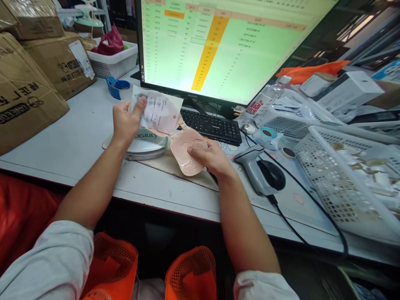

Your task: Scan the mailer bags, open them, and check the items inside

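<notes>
A long white desk (73,125) ran across the view, with brown cardboard boxes (26,89) stacked at its far left. A computer monitor (218,41) stood at the back, showing a green and orange spreadsheet. To the right lay a white perforated plastic basket (346,179) holding small mixed items, and at the back left stood a smaller white basket (112,62) with a red bag in it. A black keyboard (211,126) sat below the monitor, and a grey barcode scanner (251,171) lay to its right, on the desk.

Near the middle of the desk, the left hand (125,123) pinched a printed paper sheet (158,110) between the thumb and the bent fingers, lifted above the desk. The right hand (209,156) lay over a peach plastic pouch (187,150), its fingers close together and pressed across the pouch. The pouch rested on a beige mat (168,164), just beside a white round case (146,146) printed "beauty", with its top end reaching up behind the sheet.
</notes>
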A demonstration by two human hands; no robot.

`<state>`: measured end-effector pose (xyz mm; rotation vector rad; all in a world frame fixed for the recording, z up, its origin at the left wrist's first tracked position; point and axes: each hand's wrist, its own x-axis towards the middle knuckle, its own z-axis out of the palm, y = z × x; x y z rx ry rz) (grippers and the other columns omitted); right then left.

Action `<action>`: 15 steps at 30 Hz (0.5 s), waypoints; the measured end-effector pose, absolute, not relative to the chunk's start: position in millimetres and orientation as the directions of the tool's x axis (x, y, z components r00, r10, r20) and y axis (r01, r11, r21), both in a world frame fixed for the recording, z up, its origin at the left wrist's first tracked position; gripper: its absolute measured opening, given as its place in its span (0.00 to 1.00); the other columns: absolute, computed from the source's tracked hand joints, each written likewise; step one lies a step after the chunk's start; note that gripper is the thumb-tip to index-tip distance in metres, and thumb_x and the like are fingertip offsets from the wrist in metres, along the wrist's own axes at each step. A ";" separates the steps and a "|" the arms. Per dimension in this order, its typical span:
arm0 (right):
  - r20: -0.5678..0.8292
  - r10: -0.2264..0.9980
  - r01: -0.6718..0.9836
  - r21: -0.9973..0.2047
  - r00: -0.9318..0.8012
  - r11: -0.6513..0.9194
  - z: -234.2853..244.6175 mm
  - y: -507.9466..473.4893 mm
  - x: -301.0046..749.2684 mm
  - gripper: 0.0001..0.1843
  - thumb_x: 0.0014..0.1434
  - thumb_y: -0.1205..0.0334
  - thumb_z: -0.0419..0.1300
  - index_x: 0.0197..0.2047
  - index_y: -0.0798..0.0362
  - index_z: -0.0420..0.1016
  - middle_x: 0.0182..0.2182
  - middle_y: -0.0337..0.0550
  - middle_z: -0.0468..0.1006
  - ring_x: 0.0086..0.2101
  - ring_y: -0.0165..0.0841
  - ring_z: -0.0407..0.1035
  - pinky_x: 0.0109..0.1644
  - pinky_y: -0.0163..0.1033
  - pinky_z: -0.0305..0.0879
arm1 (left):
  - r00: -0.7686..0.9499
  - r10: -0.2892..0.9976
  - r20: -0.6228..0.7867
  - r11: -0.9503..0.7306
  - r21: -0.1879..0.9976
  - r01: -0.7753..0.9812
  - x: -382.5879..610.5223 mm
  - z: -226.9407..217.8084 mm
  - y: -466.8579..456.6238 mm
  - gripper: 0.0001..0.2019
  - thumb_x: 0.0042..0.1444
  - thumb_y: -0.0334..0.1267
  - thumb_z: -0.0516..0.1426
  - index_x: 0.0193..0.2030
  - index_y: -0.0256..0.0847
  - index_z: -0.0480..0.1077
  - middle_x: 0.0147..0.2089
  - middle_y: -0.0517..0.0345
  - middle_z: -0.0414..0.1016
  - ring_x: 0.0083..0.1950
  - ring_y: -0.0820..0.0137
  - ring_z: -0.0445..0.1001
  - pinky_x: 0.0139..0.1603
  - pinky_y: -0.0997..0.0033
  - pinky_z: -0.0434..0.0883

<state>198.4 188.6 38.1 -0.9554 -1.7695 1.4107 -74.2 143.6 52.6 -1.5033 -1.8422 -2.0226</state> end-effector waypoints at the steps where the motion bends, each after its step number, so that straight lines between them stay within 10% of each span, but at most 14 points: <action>1: 0.063 0.864 0.125 -0.982 -0.499 0.143 37.5 188.8 197.2 0.16 0.48 0.55 0.71 0.38 0.55 0.81 0.32 0.41 0.79 0.32 0.35 0.70 0.34 0.38 0.65 | -0.528 0.514 0.676 -0.273 0.713 0.646 -69.9 54.2 140.7 0.31 0.63 0.67 0.54 0.21 0.45 0.53 0.22 0.60 0.55 0.32 0.69 0.66 0.29 0.63 0.60; 9: 0.097 0.825 -0.242 -0.969 -0.556 -0.049 41.7 168.5 170.5 0.37 0.55 0.25 0.57 0.53 0.46 0.76 0.48 0.45 0.80 0.49 0.42 0.74 0.46 0.43 0.74 | 0.017 0.575 0.818 -0.378 0.247 0.892 0.3 43.0 121.1 0.17 0.62 0.56 0.58 0.44 0.44 0.71 0.44 0.47 0.74 0.49 0.54 0.70 0.52 0.48 0.65; 15: 0.123 0.842 -0.334 -0.940 -0.525 -0.072 35.7 159.5 160.0 0.30 0.53 0.39 0.68 0.53 0.47 0.75 0.49 0.44 0.80 0.53 0.43 0.73 0.50 0.44 0.75 | 0.130 0.679 0.722 -0.392 0.206 0.897 27.3 30.5 121.7 0.24 0.57 0.60 0.60 0.47 0.41 0.72 0.46 0.44 0.74 0.52 0.49 0.68 0.58 0.44 0.63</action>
